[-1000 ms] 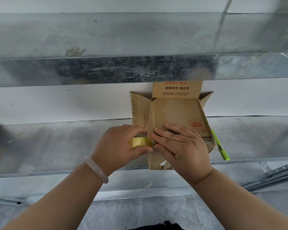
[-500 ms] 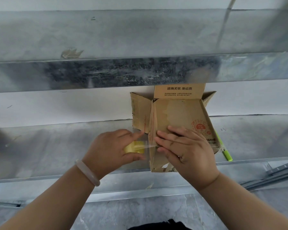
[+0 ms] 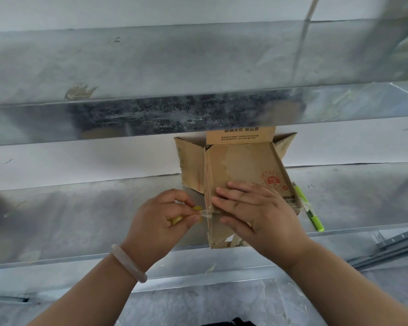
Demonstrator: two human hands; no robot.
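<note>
A worn brown cardboard box (image 3: 240, 165) lies on a metal shelf (image 3: 80, 220), its flaps open toward the wall. My right hand (image 3: 252, 212) presses flat on the box's upper face, fingers spread and pointing left. My left hand (image 3: 160, 220) grips a small yellow roll of clear tape (image 3: 193, 214), mostly hidden by its fingers. A short strip of clear tape (image 3: 207, 214) stretches from the roll to the box's left edge, under my right fingertips.
A green highlighter pen (image 3: 310, 211) lies on the shelf just right of the box. A second metal shelf (image 3: 151, 67) hangs close above. A white wall stands behind. Grey metal rails (image 3: 396, 243) lie at the lower right.
My left hand has drawn the tape roll a little away from the box, so a clear strip shows between roll and box. My right hand stays pressed on the box.
</note>
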